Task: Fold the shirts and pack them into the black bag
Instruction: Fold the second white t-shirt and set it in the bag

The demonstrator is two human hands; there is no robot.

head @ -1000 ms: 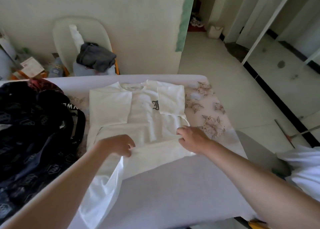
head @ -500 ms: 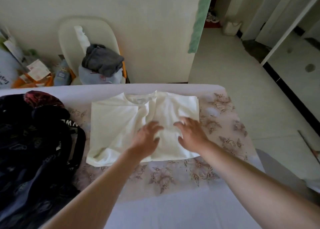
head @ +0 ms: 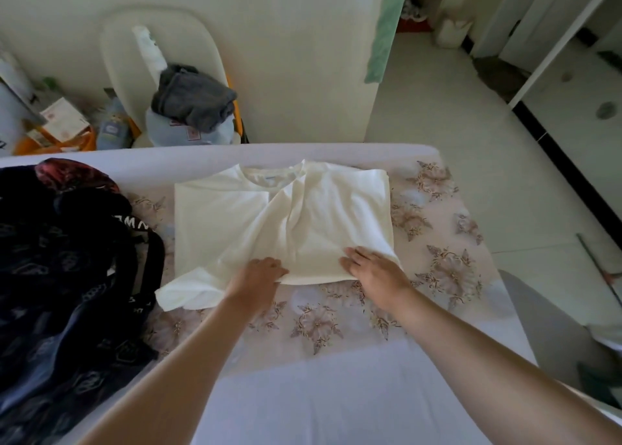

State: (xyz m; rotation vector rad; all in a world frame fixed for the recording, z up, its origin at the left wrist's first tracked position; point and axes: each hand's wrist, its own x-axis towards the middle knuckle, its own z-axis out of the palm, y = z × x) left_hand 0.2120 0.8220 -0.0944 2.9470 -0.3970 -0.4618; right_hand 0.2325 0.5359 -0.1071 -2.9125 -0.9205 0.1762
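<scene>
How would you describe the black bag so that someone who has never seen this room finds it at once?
Start at the big white-covered surface with the flowered cloth. At its left side, beside the folded white shirt, lies the black bag. It is the only black thing there, with a faint repeated pattern and white lettering on a strap.

Shirt (head: 255, 215): plain cream-white. Bag (head: 67, 276): black, faint hexagon print, white lettering. Table (head: 336, 394): pale lilac cover, band of brown flowers. Cloth (head: 192, 99): dark grey.
</scene>
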